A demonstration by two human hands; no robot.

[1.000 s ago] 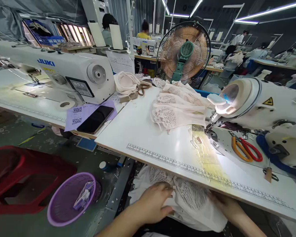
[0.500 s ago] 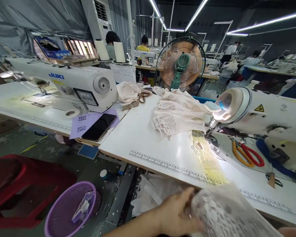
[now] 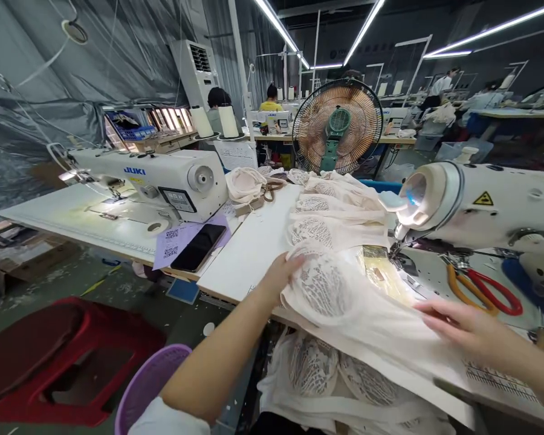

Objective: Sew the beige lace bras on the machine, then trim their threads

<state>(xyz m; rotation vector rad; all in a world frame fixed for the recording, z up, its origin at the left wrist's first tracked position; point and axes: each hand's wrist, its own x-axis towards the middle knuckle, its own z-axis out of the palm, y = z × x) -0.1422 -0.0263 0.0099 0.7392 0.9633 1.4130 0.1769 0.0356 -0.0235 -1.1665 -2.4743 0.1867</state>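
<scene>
Cream lace garment piece [image 3: 344,302] lies spread on the white sewing table [image 3: 249,254], just in front of the white sewing machine [image 3: 480,205]. Left hand [image 3: 278,275] grips its far-left edge, fingers curled over the lace. Right hand [image 3: 462,329] rests open and flat on its right side. Orange-and-red scissors [image 3: 480,287] lie near the machine.

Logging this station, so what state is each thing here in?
left hand: gripping the lace piece's edge
right hand: open, flat on the lace piece
lace piece: spread over the table edge
stack of lace pieces: piled on table
scissors: closed, lying flat
phone: screen dark
fan: upright
</scene>
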